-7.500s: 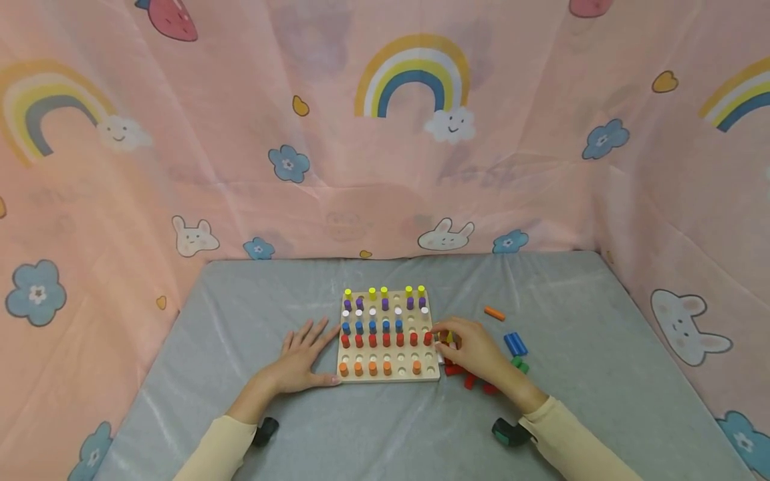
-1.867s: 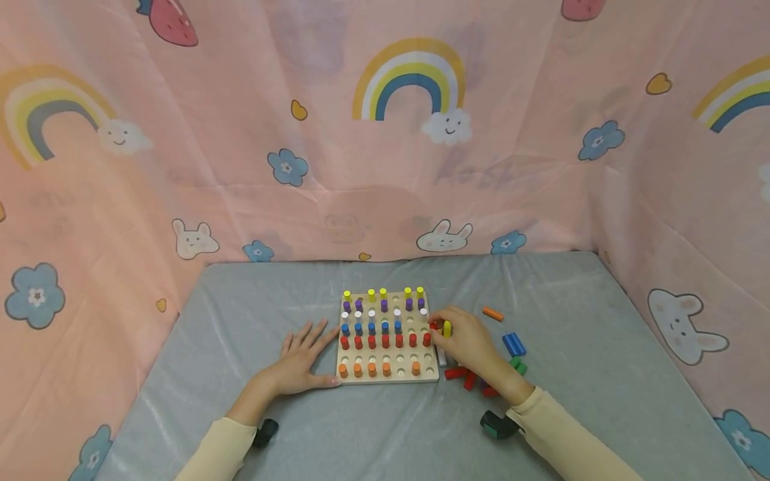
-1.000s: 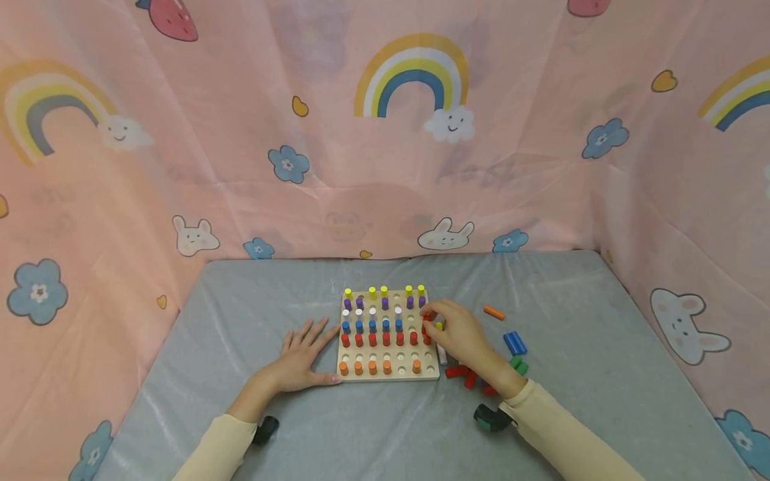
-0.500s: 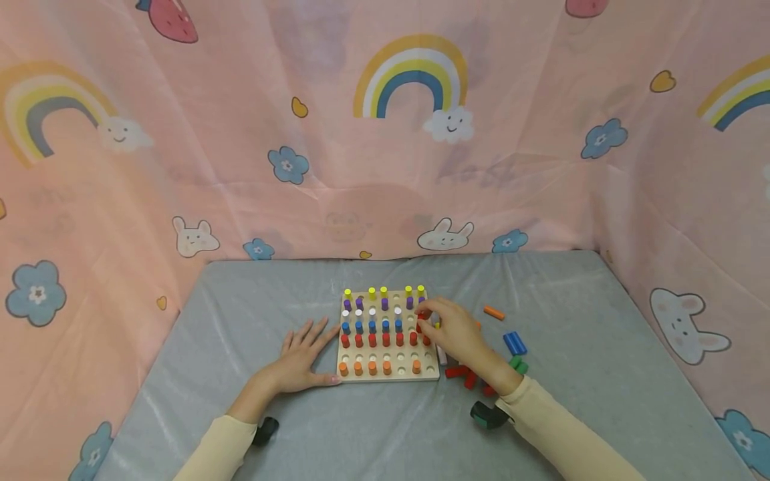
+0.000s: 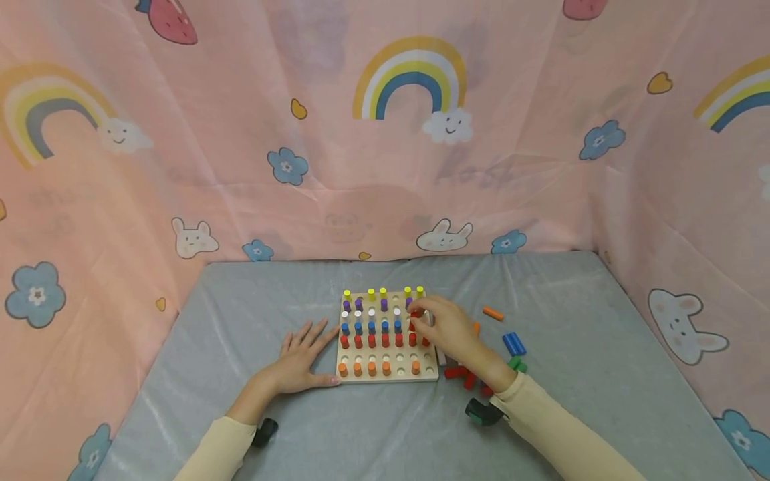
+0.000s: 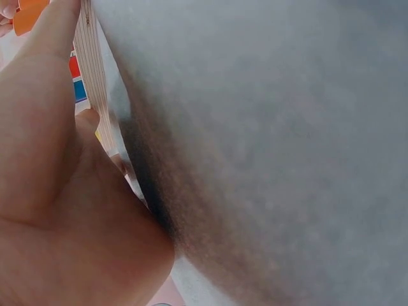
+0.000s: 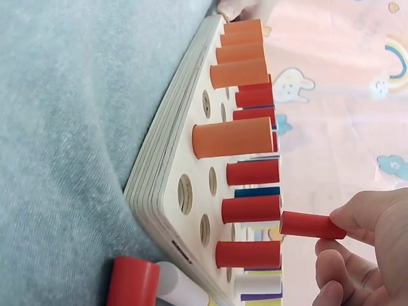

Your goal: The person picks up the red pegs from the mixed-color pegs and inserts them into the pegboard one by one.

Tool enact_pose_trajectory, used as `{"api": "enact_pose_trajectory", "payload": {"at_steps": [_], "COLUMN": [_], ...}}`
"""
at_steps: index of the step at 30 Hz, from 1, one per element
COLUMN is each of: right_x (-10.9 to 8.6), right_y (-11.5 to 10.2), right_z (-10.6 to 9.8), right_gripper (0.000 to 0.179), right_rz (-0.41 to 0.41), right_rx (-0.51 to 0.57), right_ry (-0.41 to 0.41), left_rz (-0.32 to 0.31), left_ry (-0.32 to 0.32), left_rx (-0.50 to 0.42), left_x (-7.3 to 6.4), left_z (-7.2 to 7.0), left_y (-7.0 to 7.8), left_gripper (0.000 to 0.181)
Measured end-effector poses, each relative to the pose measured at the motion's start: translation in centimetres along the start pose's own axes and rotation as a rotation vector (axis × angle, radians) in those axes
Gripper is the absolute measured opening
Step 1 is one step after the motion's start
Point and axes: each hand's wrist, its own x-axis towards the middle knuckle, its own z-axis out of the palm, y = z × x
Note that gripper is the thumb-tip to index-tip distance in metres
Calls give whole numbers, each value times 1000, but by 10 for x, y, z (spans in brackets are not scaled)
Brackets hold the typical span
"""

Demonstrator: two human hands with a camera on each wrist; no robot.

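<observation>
A wooden pegboard [image 5: 388, 379] lies on the table, with rows of yellow, purple, white, blue, red and orange pegs standing in its holes. Between thumb and fingers, my right hand [image 5: 454, 327] pinches a red peg [image 7: 309, 224] above the board's right part. In the right wrist view this peg is tilted, its lower end close to the top of a standing red peg [image 7: 252, 209]. My left hand [image 5: 303, 364] lies flat and spread on the cloth, its thumb and index fingertip at the board's left edge. Part of the board is hidden behind my right fingers.
Loose pegs lie right of the board: red pegs [image 5: 456, 373], blue pegs [image 5: 514, 344], green pegs [image 5: 517, 364] and an orange peg [image 5: 493, 313]. A white peg [image 7: 180, 285] rests against the board's side. Grey cloth [image 5: 271, 287] covers the table, with a pink curtain [image 5: 240, 200] behind.
My right hand has come from beside the board's right edge, moving left over the board with the red peg in its fingers. The left hand has stayed put.
</observation>
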Motion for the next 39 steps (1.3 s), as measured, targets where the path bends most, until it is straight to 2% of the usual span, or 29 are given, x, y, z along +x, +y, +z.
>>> {"api": "enact_pose_trajectory", "payload": {"at_steps": [5, 13, 19, 29, 39], "right_x": [1, 4, 6, 7, 11], "right_y": [-3, -12, -17, -23, -31], "right_z": [1, 2, 7, 9, 15], "right_gripper": [15, 22, 20, 20, 16], "right_rz": [-25, -34, -53, -41, -99], "right_rx": [19, 8, 16, 41, 58], "right_ry": [6, 0, 10, -39, -25], "left_rz": [8, -20, -22, 13, 29], "left_ry": [5, -12, -15, 26, 29], "left_rx": [-3, 17, 14, -34, -41], "left_x": [-1, 0, 1, 0, 0], "left_z": [-1, -1, 0, 4, 3], "left_y": [0, 1, 0, -5, -3], "left_gripper": [100, 98, 98, 102, 101]}}
